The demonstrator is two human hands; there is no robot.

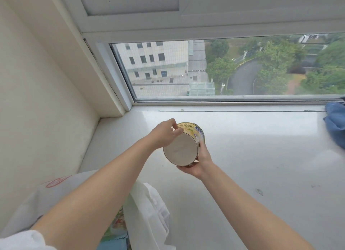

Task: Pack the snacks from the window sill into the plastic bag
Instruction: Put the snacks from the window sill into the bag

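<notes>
A round snack cup with a yellow printed side is held tilted above the white window sill, its plain white bottom facing me. My left hand grips its upper left side, fingers curled over the rim. Supporting the lower right edge, my right hand cups it from below. A white plastic bag with red print lies open at the lower left under my left forearm; a green and blue snack packet shows inside it.
A blue cloth lies at the sill's right end. The window frame and glass close off the back, and a cream wall stands on the left. The sill surface spreads wide to the right of the cup.
</notes>
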